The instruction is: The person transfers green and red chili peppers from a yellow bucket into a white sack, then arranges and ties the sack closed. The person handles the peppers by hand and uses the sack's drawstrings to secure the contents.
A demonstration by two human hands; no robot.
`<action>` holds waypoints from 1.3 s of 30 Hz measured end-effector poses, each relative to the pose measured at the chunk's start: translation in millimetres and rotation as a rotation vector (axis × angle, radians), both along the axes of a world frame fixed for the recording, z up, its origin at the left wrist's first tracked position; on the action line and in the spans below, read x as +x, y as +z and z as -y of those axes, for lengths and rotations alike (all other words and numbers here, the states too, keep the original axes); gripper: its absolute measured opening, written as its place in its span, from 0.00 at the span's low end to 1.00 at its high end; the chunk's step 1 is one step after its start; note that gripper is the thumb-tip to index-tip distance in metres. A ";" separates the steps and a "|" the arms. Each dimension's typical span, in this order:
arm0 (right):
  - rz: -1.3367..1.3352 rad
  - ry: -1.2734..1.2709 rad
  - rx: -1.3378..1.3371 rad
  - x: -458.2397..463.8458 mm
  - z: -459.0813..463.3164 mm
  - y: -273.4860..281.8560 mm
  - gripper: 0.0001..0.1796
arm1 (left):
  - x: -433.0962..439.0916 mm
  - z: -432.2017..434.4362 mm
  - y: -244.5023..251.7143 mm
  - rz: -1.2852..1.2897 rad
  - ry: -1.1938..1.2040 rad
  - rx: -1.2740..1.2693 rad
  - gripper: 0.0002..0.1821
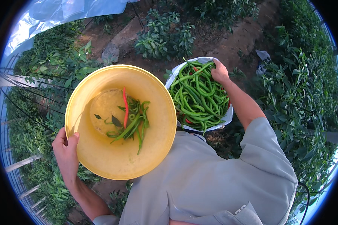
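My left hand (68, 156) grips the rim of a yellow plastic bucket (101, 157), its thumb lying over the edge. The mouth of the bucket tilts up toward me. Inside lie several green chili peppers (132, 126), a few leaves and one red chili pepper (125, 108). To the right, my right hand (220, 71) holds the edge of a white sack (228, 118). Long green peppers (200, 92) fill that sack to its mouth, with some red ones among them. The fingers of my right hand are partly hidden behind the sack's edge.
Leafy pepper plants (293, 92) grow along the right, and more plants (53, 64) stand on the left. A bushy plant (166, 36) rises ahead beside a bare soil path (239, 36). Clear plastic sheeting (81, 8) hangs at the upper left. Thin dark lines (31, 94) cross the left side.
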State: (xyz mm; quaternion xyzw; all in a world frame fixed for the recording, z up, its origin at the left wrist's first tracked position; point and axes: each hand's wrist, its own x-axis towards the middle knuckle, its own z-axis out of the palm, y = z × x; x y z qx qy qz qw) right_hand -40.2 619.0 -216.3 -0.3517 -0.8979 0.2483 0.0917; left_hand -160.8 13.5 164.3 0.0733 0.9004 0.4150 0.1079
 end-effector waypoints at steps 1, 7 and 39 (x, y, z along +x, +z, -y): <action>0.051 0.003 -0.076 -6.0 6.9 14.5 0.42 | 0.2 0.6 -0.5 0.005 0.005 0.000 0.19; -0.051 0.041 -0.498 -10.1 1.9 78.0 0.35 | 4.9 0.8 -1.2 -0.010 0.041 -0.054 0.20; 0.478 1.578 0.777 -162.5 387.7 156.4 0.12 | 26.8 -30.1 25.4 -0.256 -0.208 -0.140 0.18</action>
